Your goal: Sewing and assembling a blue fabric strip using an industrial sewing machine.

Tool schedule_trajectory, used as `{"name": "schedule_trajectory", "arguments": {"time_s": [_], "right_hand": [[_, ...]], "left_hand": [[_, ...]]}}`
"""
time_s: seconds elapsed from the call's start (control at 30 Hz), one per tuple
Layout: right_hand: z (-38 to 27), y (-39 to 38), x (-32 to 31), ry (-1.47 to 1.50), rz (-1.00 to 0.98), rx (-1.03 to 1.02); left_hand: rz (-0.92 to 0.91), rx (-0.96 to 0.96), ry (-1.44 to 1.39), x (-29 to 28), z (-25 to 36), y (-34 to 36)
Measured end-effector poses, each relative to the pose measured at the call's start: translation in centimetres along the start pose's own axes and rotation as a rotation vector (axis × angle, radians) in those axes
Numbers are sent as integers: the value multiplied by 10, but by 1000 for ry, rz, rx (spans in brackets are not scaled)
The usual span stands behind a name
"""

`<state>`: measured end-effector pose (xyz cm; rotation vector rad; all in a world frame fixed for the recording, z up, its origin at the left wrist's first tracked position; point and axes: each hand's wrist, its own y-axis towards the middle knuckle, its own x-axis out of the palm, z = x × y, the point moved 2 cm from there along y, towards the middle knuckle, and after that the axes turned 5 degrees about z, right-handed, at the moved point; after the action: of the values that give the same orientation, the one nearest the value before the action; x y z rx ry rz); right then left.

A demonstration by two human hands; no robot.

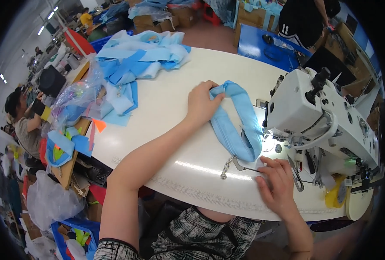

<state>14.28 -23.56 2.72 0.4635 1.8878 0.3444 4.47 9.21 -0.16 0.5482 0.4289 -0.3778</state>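
Note:
A light blue fabric band (249,104), joined into a loop, stands on edge on the white table beside the sewing machine (318,108). My left hand (204,102) pinches the loop's far left end between thumb and fingers. The band's near right part lies by the lit needle area, where the machine head partly hides the contact. Just in front of the loop, my right hand (280,184) has curled fingers around a thin metal rod (249,169) with a hooked end. A short metal chain (227,168) lies next to that hook, close to the band.
Blue fabric strips (147,52) are heaped at the table's far left, beside a clear plastic bag (79,97). An orange triangular scrap (99,125) lies at the left edge. A yellow tape roll (336,193) sits at right. Other people work at far left and far right.

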Motion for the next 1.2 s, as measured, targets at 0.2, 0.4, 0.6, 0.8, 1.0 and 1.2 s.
{"name": "schedule_trajectory", "arguments": {"time_s": [0.2,0.4,0.6,0.8,1.0,1.2], "right_hand": [[1,-5,1,644,110,495],[-22,3,18,898,126,656],[-41,-9,7,1271,102,835],[-6,-86,1,1706,337,997],[42,-128,15,1889,-192,344],[-39,-56,-36,1208,-164,402]], "left_hand": [[-331,-338,-403,-50,49,-33],[-576,-273,-587,-98,85,-78],[-653,-444,-738,-126,96,-104],[-777,-266,-738,-158,85,-116],[-1058,-321,-792,-159,121,-127],[-1160,-39,-619,-145,136,-140]]}}
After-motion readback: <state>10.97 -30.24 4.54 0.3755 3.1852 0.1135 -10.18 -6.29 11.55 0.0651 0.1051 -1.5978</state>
